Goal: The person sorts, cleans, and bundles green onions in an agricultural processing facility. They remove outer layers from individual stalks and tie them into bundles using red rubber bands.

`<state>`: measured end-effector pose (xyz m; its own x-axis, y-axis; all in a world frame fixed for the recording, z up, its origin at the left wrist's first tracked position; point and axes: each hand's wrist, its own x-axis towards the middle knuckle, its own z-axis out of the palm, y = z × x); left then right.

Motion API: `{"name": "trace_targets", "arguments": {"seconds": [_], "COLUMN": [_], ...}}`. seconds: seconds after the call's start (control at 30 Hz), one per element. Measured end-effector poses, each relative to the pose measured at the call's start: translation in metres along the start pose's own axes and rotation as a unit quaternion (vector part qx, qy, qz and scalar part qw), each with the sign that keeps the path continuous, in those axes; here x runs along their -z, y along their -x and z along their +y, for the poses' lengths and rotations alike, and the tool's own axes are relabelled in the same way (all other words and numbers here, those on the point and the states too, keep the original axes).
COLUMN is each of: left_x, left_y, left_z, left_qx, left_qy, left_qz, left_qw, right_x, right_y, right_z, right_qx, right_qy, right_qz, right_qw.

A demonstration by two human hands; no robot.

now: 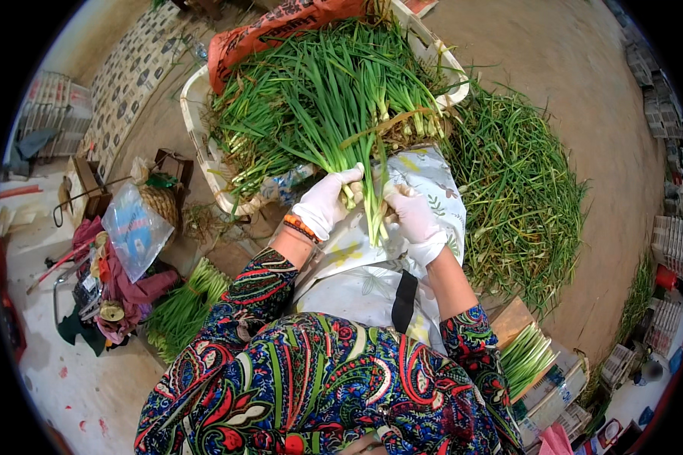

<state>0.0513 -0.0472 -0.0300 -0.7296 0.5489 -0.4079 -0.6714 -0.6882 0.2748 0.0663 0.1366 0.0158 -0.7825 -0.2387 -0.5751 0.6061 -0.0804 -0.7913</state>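
Over my lap, my left hand (325, 203), in a white glove, is closed around a small bunch of spring onions (370, 201). Their pale stem ends point down toward me, and their green leaves fan out over the heap beyond. Close on the right of these stems is my right hand (416, 218), also gloved, its fingers curled in a pinch. A thin strand seems to run to its fingertips, but what they hold is too small to make out. Just beyond both hands, a white plastic basket (190, 106) is heaped with more spring onions (273, 106).
A large pile of loose green leaves (520, 189) lies on the floor at right. Trimmed bundles lie at lower left (186, 307) and in a box (527, 356) at lower right. An orange sack (265, 38) drapes the basket's far side. Clothes and a plastic bag (136, 227) sit at left.
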Motion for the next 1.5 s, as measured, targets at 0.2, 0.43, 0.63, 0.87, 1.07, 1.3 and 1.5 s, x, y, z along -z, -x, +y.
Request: {"name": "trace_targets", "arguments": {"seconds": [0.2,0.43,0.63,0.87,1.07,1.3,1.5], "left_x": [-0.037,-0.025,-0.035,-0.009,-0.021,-0.034,-0.031], "left_y": [0.008,-0.002,0.008,0.055,0.069,0.085,0.120], "left_z": [0.004,0.000,-0.009,-0.014,-0.016,-0.013,0.008], "left_qx": [-0.046,0.010,-0.032,0.046,-0.015,-0.005,0.013], "left_qy": [0.000,0.040,-0.041,0.035,0.070,0.020,-0.002], "left_qz": [0.172,0.108,0.132,-0.006,0.002,0.043,0.088], "left_qw": [0.984,0.993,0.990,0.998,0.997,0.999,0.996], "right_x": [0.029,0.093,-0.021,-0.042,-0.056,-0.054,-0.050], "right_y": [0.036,0.047,0.036,0.035,0.033,0.033,0.025], "right_z": [-0.029,-0.036,0.004,0.012,0.008,-0.063,-0.099], "right_qx": [0.174,0.084,-0.007,-0.150,-0.159,0.036,0.094], "right_qy": [-0.280,-0.070,0.429,-0.298,-0.060,0.517,0.383], "right_qz": [0.015,0.084,0.007,-0.243,-0.239,-0.212,-0.081], "right_qw": [0.944,0.990,0.903,0.911,0.956,0.829,0.915]}}
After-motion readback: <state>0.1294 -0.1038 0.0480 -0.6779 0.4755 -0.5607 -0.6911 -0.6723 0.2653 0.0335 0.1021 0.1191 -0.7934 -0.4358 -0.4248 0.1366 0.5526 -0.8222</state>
